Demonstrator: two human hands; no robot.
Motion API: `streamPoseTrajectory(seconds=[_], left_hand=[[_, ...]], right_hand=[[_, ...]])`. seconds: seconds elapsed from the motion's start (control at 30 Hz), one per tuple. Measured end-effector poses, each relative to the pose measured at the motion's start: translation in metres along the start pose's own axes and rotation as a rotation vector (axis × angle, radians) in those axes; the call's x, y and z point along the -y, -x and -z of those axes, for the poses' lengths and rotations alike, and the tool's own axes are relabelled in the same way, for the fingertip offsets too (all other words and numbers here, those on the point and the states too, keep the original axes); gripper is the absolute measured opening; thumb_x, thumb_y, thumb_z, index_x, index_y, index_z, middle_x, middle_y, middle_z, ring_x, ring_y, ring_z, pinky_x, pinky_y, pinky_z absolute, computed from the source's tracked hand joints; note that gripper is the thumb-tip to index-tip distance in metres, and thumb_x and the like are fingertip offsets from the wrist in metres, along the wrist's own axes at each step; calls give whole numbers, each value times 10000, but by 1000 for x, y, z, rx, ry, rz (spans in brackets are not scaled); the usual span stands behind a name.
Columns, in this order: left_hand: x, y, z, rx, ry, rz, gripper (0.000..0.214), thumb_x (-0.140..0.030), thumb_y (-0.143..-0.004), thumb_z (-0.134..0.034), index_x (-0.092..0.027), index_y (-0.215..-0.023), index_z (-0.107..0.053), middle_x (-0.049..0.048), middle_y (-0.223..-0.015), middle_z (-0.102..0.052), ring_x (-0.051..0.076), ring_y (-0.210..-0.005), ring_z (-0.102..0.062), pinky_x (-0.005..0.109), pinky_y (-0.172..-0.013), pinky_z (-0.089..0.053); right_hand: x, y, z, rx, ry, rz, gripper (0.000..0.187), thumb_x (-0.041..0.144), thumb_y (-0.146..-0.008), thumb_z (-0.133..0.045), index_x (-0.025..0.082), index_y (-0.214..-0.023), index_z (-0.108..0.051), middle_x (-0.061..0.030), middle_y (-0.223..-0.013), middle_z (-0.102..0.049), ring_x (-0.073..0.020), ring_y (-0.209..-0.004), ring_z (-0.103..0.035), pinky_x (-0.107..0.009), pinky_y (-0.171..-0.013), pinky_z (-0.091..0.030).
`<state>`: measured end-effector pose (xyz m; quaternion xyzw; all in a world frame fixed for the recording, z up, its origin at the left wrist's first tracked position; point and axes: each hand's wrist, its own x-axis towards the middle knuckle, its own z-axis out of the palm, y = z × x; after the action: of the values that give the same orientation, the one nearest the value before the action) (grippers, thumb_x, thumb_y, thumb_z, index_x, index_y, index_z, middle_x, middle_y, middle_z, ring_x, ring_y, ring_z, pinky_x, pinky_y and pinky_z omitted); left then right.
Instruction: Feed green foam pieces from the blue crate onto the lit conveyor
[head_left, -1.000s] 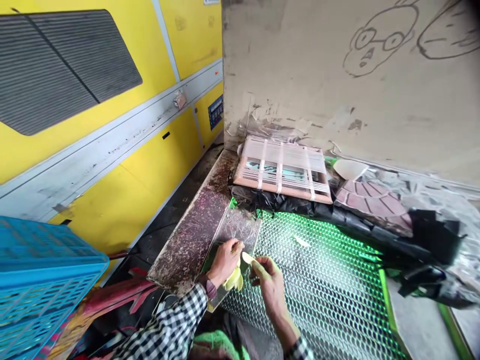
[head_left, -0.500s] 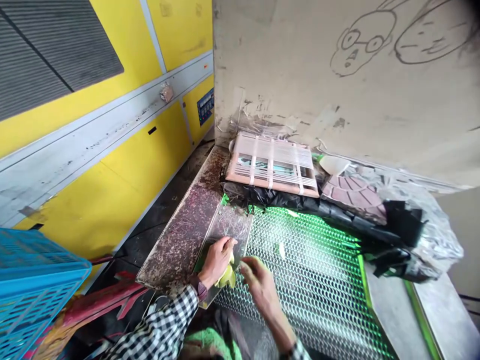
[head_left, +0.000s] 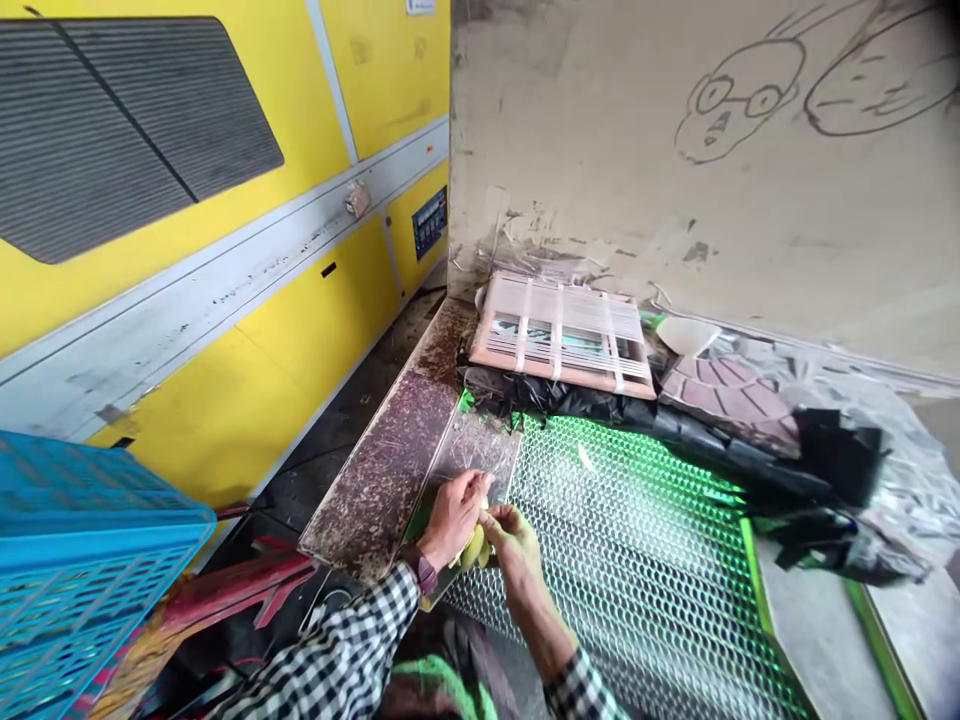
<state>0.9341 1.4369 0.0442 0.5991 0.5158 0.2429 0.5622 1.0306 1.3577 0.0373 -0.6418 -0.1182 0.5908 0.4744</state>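
My left hand (head_left: 455,520) is closed around a bunch of yellow-green curved pieces (head_left: 472,548), whose exact kind I cannot make out. My right hand (head_left: 514,545) meets it from the right, fingertips pinched at the top of the same bunch. Both hands are over the near left edge of a metal mesh belt (head_left: 622,530), beside a worn, speckled board (head_left: 375,455). A small pale leaf-shaped piece (head_left: 586,458) lies farther back on the belt, under green light. The fingers hide part of the bunch.
Behind the belt, a wooden frame strung with white strands (head_left: 562,335) rests on black plastic wrapping (head_left: 585,405). A pink fan-shaped piece (head_left: 727,395) lies beside it. A blue crate (head_left: 105,560) is at the left, near a yellow machine (head_left: 300,390). A cardboard wall (head_left: 585,130) rises behind.
My right hand has moved left and closed onto the yellow-green bunch, from which it was apart before. The view has shifted slightly left, so everything sits farther right.
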Motion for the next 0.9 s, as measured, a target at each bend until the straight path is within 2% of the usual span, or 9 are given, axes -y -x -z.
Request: streamPoseTrajectory(seconds=[0.17, 0.27, 0.37, 0.47, 0.57, 0.63, 0.7, 0.8, 0.9], left_hand=[[5, -5, 2, 23, 12, -20, 473, -504, -1007, -443, -153, -1103, -745, 85, -1002, -752, 187, -872, -668, 253, -784, -493], [10, -9, 2, -12, -40, -13, 473, -494, -1019, -414, -155, -1089, -737, 81, -965, -750, 182, -822, -654, 260, -750, -481], [16, -14, 5, -67, -125, -8, 464, -496, -1033, -389, -172, -997, -719, 58, -862, -718, 168, -750, -625, 255, -705, -454], [22, -19, 10, -133, -177, 47, 438, -504, -1036, -389, -191, -910, -667, 4, -702, -616, 142, -605, -527, 245, -609, -383], [26, -22, 15, -189, -207, 61, 398, -469, -1045, -397, -202, -850, -618, -15, -673, -573, 129, -575, -467, 241, -591, -329], [25, -22, 17, -210, -242, 39, 376, -426, -1052, -406, -200, -828, -607, -5, -689, -590, 131, -595, -465, 243, -600, -316], [21, -22, 19, -208, -279, 10, 360, -390, -1061, -409, -198, -844, -622, 14, -728, -635, 137, -627, -501, 244, -616, -319], [13, -23, 22, -185, -354, -29, 337, -362, -1078, -409, -201, -929, -665, 54, -841, -721, 159, -717, -604, 245, -658, -353], [8, -27, 24, -151, -533, -33, 301, -356, -1081, -434, -216, -1045, -698, 83, -962, -766, 196, -837, -681, 261, -703, -382]], right_hand=[[-18, -12, -11, -102, -76, 93, 634, 691, -621, -847, 185, -905, -594, 6, -792, -625, -130, -651, -543, -253, -567, -422], [-22, -16, -14, -103, -12, 234, 521, 668, -745, -774, 197, -812, -561, 34, -729, -548, -122, -647, -477, -259, -593, -397], [-16, -12, -4, -105, 87, 303, 460, 659, -841, -689, 216, -846, -566, 27, -754, -547, -145, -668, -494, -278, -603, -419], [-10, -6, 35, -216, 321, 343, 476, 698, -878, -596, 223, -911, -604, -12, -792, -613, -186, -678, -558, -311, -595, -445], [-11, -2, 100, -441, 714, 356, 562, 734, -879, -464, 212, -959, -654, -95, -899, -711, -235, -675, -612, -343, -558, -448], [-15, 0, 143, -567, 972, 359, 592, 710, -881, -374, 197, -935, -665, -117, -840, -707, -216, -545, -553, -331, -472, -387], [-20, 3, 170, -604, 1128, 432, 576, 641, -898, -359, 173, -1024, -671, -117, -816, -692, -172, -451, -470, -303, -412, -310], [-26, 11, 161, -590, 1151, 520, 504, 542, -960, -374, 170, -1141, -663, -90, -776, -674, -149, -439, -468, -270, -402, -283], [-29, 9, 110, -397, 1098, 606, 463, 517, -1027, -372, 182, -1131, -674, -92, -868, -694, -126, -485, -489, -249, -424, -291]])
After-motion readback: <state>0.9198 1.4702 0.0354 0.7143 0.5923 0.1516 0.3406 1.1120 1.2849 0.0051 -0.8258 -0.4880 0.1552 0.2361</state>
